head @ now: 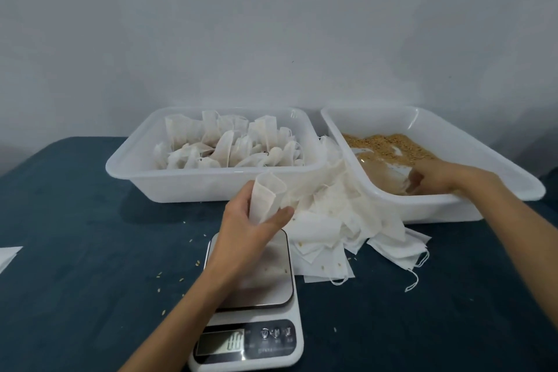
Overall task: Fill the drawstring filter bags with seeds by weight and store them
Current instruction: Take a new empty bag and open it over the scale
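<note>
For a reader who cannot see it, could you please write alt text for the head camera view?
A person's left hand holds an open filter bag above a kitchen scale, while the right hand reaches into a tray of seeds. A second tray holds filled bags, with empty bags heaped between.

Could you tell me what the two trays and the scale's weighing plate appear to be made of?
Both trays, the bag tray and the seed tray, look like glossy, translucent white plastic. The scale's weighing plate looks like brushed metal, probably stainless steel, judging by its dull grey sheen.

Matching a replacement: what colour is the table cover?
Dark teal-blue table cover, plain, seen in the head view.
</note>
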